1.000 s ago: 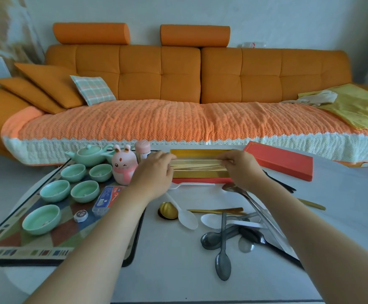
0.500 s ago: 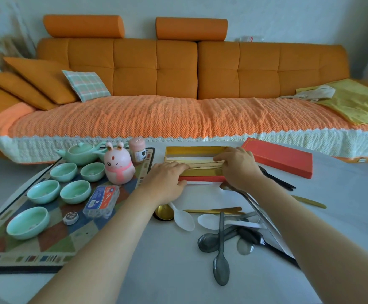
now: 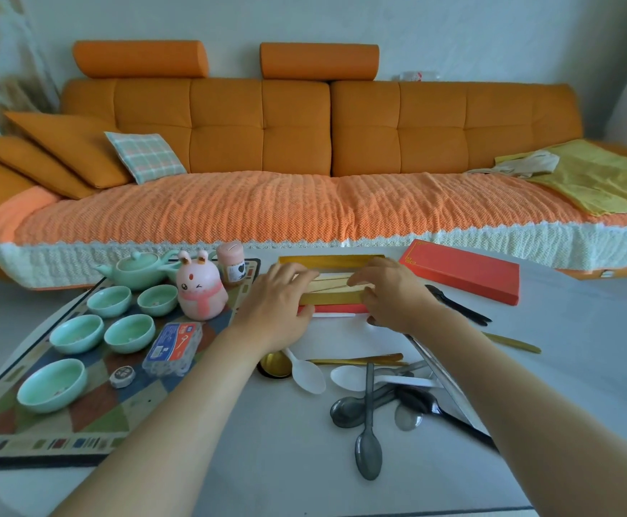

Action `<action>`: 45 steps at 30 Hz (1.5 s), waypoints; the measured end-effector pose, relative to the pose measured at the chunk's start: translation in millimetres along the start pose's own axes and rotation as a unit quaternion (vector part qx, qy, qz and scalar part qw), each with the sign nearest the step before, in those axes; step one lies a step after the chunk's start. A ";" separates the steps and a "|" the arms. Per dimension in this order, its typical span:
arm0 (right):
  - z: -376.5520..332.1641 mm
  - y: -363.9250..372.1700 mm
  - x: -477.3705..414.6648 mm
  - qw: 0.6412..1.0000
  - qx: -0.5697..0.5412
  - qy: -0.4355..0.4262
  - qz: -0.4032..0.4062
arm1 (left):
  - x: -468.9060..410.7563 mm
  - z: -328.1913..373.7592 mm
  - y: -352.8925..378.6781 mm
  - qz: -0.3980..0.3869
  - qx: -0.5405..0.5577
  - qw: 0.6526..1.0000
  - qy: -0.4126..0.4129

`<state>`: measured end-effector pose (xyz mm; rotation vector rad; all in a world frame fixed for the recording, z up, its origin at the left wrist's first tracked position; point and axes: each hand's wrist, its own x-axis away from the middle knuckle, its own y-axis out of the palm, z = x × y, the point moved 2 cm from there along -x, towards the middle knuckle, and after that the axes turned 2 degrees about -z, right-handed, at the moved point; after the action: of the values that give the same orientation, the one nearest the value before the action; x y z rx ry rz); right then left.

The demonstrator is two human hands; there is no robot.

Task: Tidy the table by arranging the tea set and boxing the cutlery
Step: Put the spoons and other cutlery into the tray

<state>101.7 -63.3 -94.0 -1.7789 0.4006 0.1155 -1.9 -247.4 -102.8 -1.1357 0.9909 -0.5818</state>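
My left hand (image 3: 274,307) lies relaxed, its fingers on the pale sticks (image 3: 336,283) inside the gold-lined box (image 3: 330,260). My right hand (image 3: 392,292) reaches onto the same sticks, though I cannot tell whether it pinches one. I judge the boxing barely begun: spoons (image 3: 368,447), a gold utensil (image 3: 356,360) and a black fork (image 3: 457,304) lie loose on the desk (image 3: 267,460), and the red lid (image 3: 461,272) sits beside the box. The teapot (image 3: 136,268) and cups (image 3: 76,332) already stand grouped on the patterned mat (image 3: 91,416).

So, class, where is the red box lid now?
In the head view, the red lid lies flat on the table, far right, beside the open gold-lined box and behind a black fork.
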 end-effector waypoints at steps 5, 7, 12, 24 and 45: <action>7.7 -25.4 15.5 0.998 -0.013 0.048 -0.029 | 3.3 22.8 -2.6 0.036 0.033 0.998 0.030; 10.9 -28.4 25.9 0.995 0.015 0.078 -0.054 | 2.9 36.0 3.2 0.010 0.061 0.997 0.042; 14.8 -36.3 44.6 0.973 0.118 0.127 -0.153 | -0.1 63.8 14.6 -0.037 0.091 0.993 0.059; 28.1 -27.0 57.7 0.976 -0.104 0.158 -0.107 | -4.8 82.4 17.3 -0.024 0.127 0.990 0.056; 1.1 -37.9 10.1 0.977 -0.199 0.069 -0.011 | -21.5 1.0 -16.9 0.076 0.196 0.977 -0.046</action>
<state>123.8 -56.9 -62.1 -2.1943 0.4825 0.0588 -9.7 -235.4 -79.4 -0.7238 0.8303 -0.5656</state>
